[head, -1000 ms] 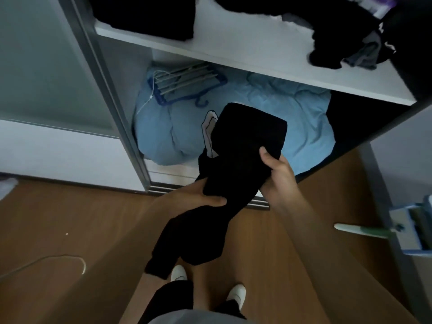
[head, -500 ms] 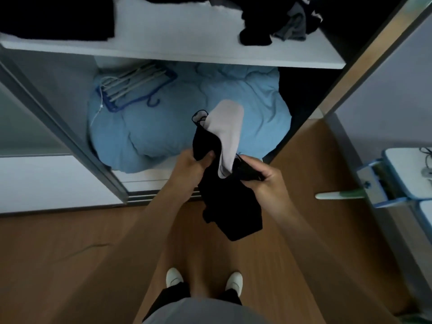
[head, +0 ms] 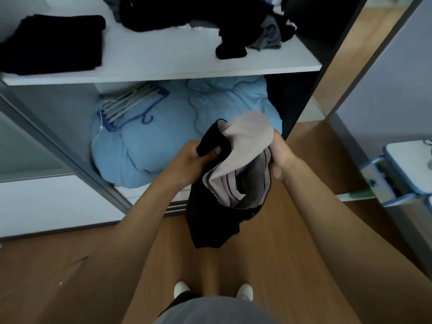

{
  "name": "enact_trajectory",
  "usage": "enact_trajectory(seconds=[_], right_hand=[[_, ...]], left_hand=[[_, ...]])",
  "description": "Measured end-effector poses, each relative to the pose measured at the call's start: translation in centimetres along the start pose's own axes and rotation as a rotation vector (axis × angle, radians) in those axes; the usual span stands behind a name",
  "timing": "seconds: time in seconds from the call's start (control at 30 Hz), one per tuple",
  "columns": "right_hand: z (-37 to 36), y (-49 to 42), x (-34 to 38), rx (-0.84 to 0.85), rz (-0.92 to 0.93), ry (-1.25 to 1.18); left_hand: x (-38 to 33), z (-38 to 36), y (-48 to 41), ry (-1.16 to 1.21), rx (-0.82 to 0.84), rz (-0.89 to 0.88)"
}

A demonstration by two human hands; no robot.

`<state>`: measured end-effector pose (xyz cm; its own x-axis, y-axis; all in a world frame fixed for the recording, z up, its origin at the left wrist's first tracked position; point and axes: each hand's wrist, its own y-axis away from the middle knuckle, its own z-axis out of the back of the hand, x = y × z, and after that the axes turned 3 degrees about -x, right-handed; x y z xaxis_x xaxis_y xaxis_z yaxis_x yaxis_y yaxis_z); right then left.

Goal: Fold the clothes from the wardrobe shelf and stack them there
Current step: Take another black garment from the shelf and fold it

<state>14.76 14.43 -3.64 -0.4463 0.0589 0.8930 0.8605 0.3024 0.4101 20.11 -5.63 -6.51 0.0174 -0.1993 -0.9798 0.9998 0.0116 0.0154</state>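
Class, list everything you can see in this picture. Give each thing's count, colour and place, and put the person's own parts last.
held garment: one, black with pale lining, in front of the wardrobe
folded garment: one, black, left end of the shelf
unfolded clothes: one heap, black and grey, right back of the shelf
shelf: one, white, in the wardrobe
bedding: one bundle, light blue, under the shelf
hangers: a bunch, count unclear, blue and white, on the bedding
floor: one, brown wood, below
blue-and-white object: one, right edge, kind unclear
feet: two, in white, on the floor
left hand: grips the garment's black edge
right hand: holds its other side
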Motion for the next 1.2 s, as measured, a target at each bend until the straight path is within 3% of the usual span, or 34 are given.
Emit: enact_trajectory(seconds=[0.17, 0.27, 0.33, 0.43, 0.6, 0.8, 0.93, 1.1, 1.2], right_hand=[[-0.8, 0.5, -1.9, 0.090, -0.066, -0.102], [-1.5, 0.9, -3.4, 0.171, -0.011, 0.196], [-2.0, 0.4, -3.8, 0.068, 0.087, 0.406], [-1.5, -0.7, -3.8, -0.170, 0.232, 0.522], [3.1, -2.2, -5.2, -0.600, 0.288, 0.444], [5.2, -3.1, -8.0, -0.933, 0.123, 0.353], [5.5, -3.0, -8.1, -1.038, 0.116, 0.162], [4.4, -2.5, -7.4, -1.012, 0.214, -0.034], [3.2, -1.8, -7.0, -0.869, 0.273, 0.089]], left_hand=[[-0.1, 0.9, 0.2, 0.072, -0.203, 0.022], [0.4, 2.0, 0.2, 0.107, -0.305, 0.050], [0.8, 2.3, 0.1, 0.078, -0.330, 0.079], [1.2, 3.4, -0.3, 0.013, -0.406, 0.096], [3.8, 8.2, 0.5, 0.055, -0.734, 0.133], [6.8, 9.0, 2.9, 0.180, -0.644, 0.142], [7.8, 9.4, 3.3, 0.083, -0.531, 0.103], [9.0, 9.4, 3.8, -0.123, -0.377, 0.070], [8.7, 8.9, 4.0, -0.141, -0.313, 0.050]])
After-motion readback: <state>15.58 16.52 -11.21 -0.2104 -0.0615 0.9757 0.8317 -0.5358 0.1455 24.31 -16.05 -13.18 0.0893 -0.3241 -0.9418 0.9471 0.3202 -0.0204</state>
